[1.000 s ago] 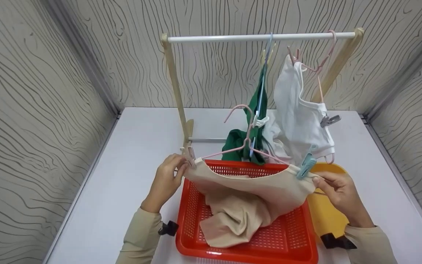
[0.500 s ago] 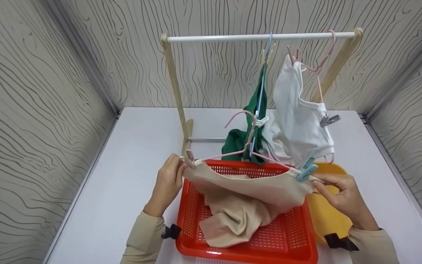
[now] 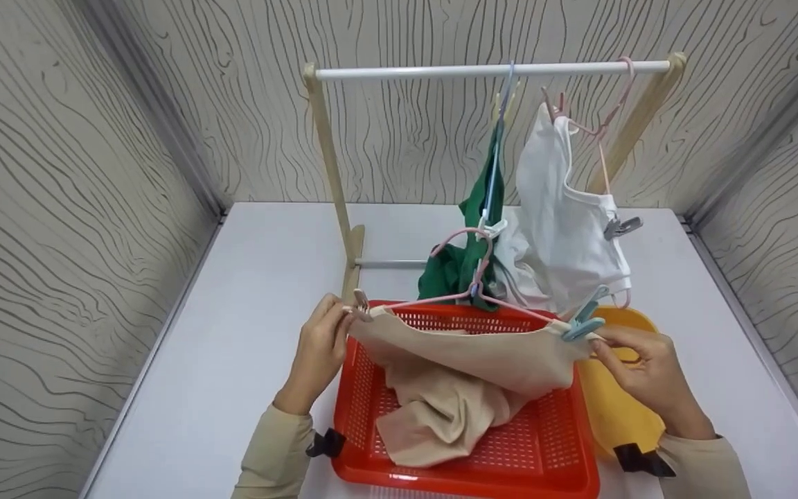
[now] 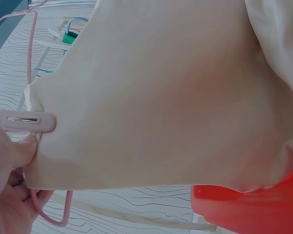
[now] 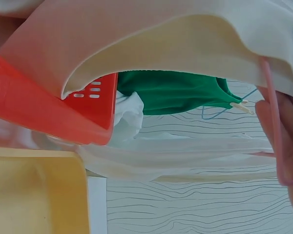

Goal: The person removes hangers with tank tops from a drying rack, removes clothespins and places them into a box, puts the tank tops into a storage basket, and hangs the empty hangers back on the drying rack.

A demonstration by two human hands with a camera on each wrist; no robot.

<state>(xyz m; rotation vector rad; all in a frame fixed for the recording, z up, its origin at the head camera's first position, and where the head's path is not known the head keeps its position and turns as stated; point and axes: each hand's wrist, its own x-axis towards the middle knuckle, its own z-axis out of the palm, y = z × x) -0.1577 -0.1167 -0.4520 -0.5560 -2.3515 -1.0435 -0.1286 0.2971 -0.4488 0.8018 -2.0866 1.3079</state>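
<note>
A beige sleeveless top [image 3: 489, 353] hangs by its shoulders on a pink hanger [image 3: 427, 302], its lower part bunched in the red basket [image 3: 465, 485]. A pale pink clothespin [image 4: 34, 121] clips the left shoulder; a teal one [image 3: 584, 326] clips the right. My left hand [image 3: 317, 350] pinches the fabric edge of the left shoulder beside its peg, the hanger's looped end passing by the fingers in the left wrist view. With thumb and fingers, my right hand [image 3: 652, 371] pinches the other shoulder's outer edge. The hanger's hook leans up in front of a green garment [image 3: 440, 274].
Behind the basket stands a drying rack with a white bar [image 3: 413, 72] and wooden legs [image 3: 330, 159]. A blue hanger [image 3: 490, 187] carries the green garment, and a white garment [image 3: 565, 222] with a grey clothespin [image 3: 623, 227] hangs at right. A yellow tub [image 3: 621, 416] sits right of the basket.
The hanger's hook has tipped lower and slightly right. The teal clothespin's handles have swung a little to the right. Both hands have shifted only slightly and keep their pinch on the shoulders.
</note>
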